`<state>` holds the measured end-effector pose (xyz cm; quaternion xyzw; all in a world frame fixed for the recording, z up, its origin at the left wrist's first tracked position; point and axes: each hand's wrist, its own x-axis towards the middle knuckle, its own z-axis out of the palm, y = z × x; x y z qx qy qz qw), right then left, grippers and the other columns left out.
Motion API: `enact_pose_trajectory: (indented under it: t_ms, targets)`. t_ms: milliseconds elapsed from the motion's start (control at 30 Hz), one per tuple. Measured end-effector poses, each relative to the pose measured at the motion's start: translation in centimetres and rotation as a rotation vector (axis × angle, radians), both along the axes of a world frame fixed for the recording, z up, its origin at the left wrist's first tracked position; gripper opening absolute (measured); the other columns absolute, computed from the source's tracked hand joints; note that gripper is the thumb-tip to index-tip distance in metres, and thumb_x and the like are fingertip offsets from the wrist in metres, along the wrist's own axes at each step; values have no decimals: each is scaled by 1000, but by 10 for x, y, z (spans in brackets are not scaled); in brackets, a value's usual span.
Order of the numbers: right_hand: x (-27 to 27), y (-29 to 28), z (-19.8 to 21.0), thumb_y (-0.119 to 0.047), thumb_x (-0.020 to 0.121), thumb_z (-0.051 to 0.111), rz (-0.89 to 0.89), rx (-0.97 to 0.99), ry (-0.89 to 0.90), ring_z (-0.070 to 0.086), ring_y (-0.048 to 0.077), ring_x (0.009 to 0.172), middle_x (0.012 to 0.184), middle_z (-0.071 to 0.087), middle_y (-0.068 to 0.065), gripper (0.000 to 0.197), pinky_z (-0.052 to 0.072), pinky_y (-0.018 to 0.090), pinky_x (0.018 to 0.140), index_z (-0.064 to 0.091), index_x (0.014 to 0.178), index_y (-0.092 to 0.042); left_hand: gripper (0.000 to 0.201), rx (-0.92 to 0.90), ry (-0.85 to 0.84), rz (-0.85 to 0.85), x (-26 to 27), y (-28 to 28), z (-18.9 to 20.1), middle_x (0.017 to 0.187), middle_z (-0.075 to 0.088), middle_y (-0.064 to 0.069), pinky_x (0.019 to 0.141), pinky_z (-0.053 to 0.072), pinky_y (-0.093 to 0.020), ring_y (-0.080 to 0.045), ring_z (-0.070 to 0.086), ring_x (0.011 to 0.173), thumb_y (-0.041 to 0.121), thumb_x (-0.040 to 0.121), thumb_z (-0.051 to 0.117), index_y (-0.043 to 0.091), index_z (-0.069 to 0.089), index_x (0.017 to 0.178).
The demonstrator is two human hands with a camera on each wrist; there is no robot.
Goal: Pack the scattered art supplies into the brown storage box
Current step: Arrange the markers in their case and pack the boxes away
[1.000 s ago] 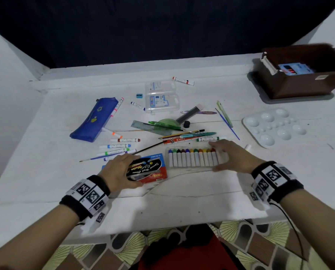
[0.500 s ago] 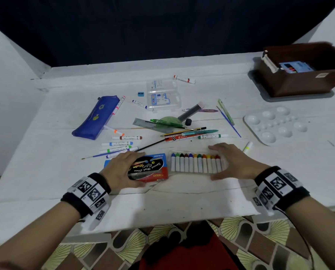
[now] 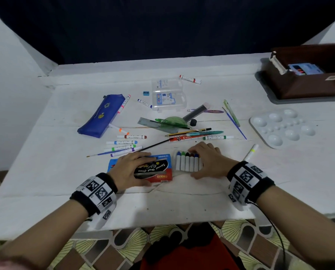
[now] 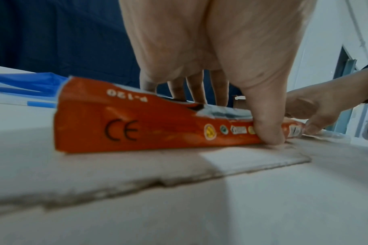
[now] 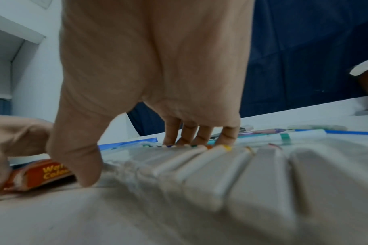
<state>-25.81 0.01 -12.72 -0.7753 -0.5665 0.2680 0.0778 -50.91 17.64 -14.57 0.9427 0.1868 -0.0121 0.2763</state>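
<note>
At the near edge of the white tabletop (image 3: 45, 172) both hands work side by side. Left hand (image 3: 130, 169) grips the red crayon box (image 3: 155, 170): fingers (image 4: 196, 89) curl over its far edge and top, thumb pressed against the near side wall where it meets the tabletop. The box lies flat, its left end flap torn and gaping. Right hand (image 3: 208, 160) spans the clear tray of crayons (image 3: 188, 162), fingers (image 5: 199, 134) curled down onto the far, coloured tips, thumb planted at the tray's near edge. About half the row is covered by the hand. The tray's left end lies just beside the box's right end; whether it has entered the box cannot be told.

Legible markings: "12 COLOURS" on the box's blue upper band, "CE" and "P-120" on the side wall, partial yellow lettering on the end nearest the tray. A red pencil (image 3: 184, 137) beyond the tray reads "g'soft".

Brown storage box (image 3: 306, 82) stands at the far right on a grey lid (image 3: 275, 100), well apart from the hands, with a pale blue pack (image 3: 304, 69) inside.
</note>
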Motion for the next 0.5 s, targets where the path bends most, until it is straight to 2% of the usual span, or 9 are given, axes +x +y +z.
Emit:
enact_pose_trajectory:
  t_ms: [167, 267, 333, 400, 433, 500]
  targets:
    - [5, -8, -3, -52, 64, 75, -44, 38, 1, 34, 12, 105, 117, 38, -6, 81, 30, 33, 92, 37, 131, -26, 84, -114, -210, 54, -4, -2, 10, 126, 48, 9, 101, 41, -31, -6, 47, 115, 56, 61, 72, 28, 41, 134]
    - [7, -12, -5, -54, 64, 74, -38, 23, -15, 34, 12, 104, 116, 38, -7, 82, 32, 37, 98, 37, 132, -27, 87, -147, -269, 63, -6, -3, 18, 126, 45, 5, 101, 34, -11, 4, 42, 117, 50, 59, 75, 29, 36, 134]
    - [8, -13, -4, -59, 65, 72, -24, 8, -45, 32, 14, 111, 122, 36, -7, 86, 28, 38, 103, 35, 136, -28, 89, -149, -262, 58, -5, -3, 21, 125, 44, 3, 99, 30, -5, 6, 40, 117, 50, 57, 74, 30, 33, 134]
    - [5, -11, 3, -66, 68, 67, -22, 38, -28, 29, 16, 122, 135, 32, -6, 89, 22, 38, 106, 30, 141, -30, 90, -145, -243, 63, -3, -3, 24, 125, 43, 4, 97, 31, -5, 5, 41, 116, 53, 57, 73, 31, 34, 135]
    - [2, -10, 9, -67, 71, 64, -38, 85, 45, 30, 15, 126, 138, 33, -7, 86, 22, 37, 107, 31, 141, -31, 90, -122, -241, 74, 0, -4, 26, 124, 43, 5, 97, 32, -8, 4, 42, 113, 56, 57, 72, 30, 36, 135]
    - [-10, -4, 25, -62, 78, 58, -97, 159, 332, 43, 9, 123, 132, 47, -12, 71, 35, 27, 103, 39, 138, -31, 91, -49, -257, 120, 8, -10, 30, 122, 43, 7, 97, 35, -18, -1, 43, 111, 62, 57, 69, 28, 39, 135]
